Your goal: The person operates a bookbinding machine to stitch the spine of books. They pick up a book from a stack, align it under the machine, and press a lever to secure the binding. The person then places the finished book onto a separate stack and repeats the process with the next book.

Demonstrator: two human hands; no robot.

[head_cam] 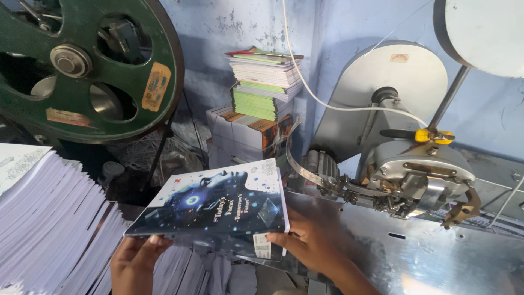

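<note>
I hold a notebook (215, 205) with a dark blue, space-patterned cover flat in front of me. My left hand (134, 262) grips its near left edge from below. My right hand (308, 240) clasps its near right corner, thumb on the cover by a white label. The notebook hovers over the left end of a shiny metal table (415, 251), just left of a grey stitching machine head (412, 175).
A tall stack of white paper sheets (46, 218) lies at the left. A big green flywheel (90, 65) stands at the upper left. Stacked notebooks (262, 98) are piled against the blue wall behind. A white cable (327, 104) runs to the machine.
</note>
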